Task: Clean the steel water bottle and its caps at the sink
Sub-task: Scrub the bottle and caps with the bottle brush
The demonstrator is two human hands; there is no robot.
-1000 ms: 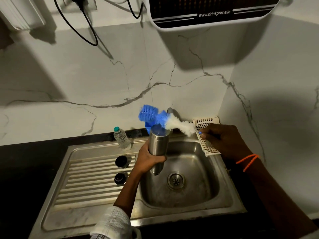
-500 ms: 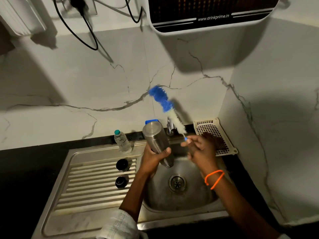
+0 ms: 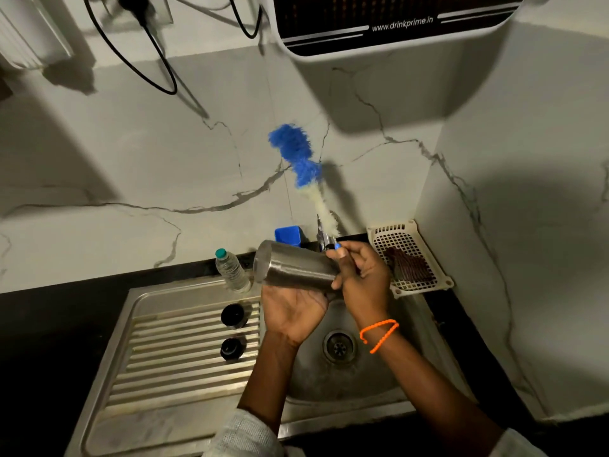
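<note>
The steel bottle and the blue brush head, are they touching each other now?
Apart. The head view shows the blue brush head raised high against the wall, with clear wall between it and the steel bottle lying in the left hand.

A steel sink unit (image 3: 184, 413) is set into a dark counter (image 3: 49, 324). Two black caps (image 3: 233, 315) (image 3: 231, 348) and a small plastic bottle (image 3: 232, 270) are seen on its ribbed drainboard.

Brush (image 3: 298, 159) is showing blue bristles above white. Bottle (image 3: 296, 268) is showing plain grey steel. Caps (image 3: 233, 314) are showing black. Wall (image 3: 131, 179) is showing white marble with grey veining. Bracelet (image 3: 379, 334) is showing orange. Tray (image 3: 425, 239) is showing cream lattice.
</note>
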